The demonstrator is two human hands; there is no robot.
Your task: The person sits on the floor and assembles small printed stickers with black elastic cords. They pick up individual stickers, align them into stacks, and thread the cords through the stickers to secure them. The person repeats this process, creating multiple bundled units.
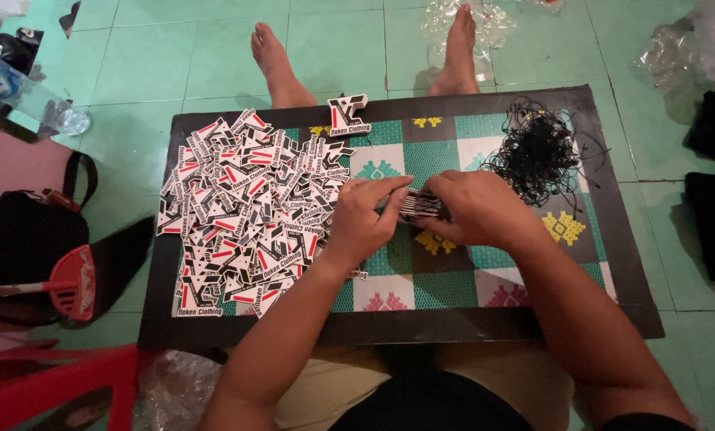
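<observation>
Left hand (365, 219): at centre of the low tabletop (613, 263), fingers (389, 190) closed over the near end of a small stack of black-white-red die-cut card tags (421, 205).
Right hand (477, 209): just at 3 o'clock of the left, fingers curled tight round the same stack; both hands touching it.
Stack: held just above the green, white and black patterned woven mat (445, 291), edges squared together, only the middle showing between the hands.
Loose tag heap (249, 211): large pile of the same card tags, spread from 9 to 11 o'clock of the hands, unsorted and overlapping.
Single tag (348, 116): lying apart at 12 o'clock of the heap, near the tabletop's far edge.
Black string tangle (537, 152): bundle of thin black cord loops at 1 o'clock of the right hand, near but not touched.
Progress, as judged: one small stack gathered; by far the greater part of the tags loose in the heap; cords apparently untouched; no finished, strung tags visible anywhere on the tabletop.
Surroundings: bare feet (457, 48) on green tiled floor at 12 o'clock; black bag (30, 239) at 9 o'clock.
</observation>
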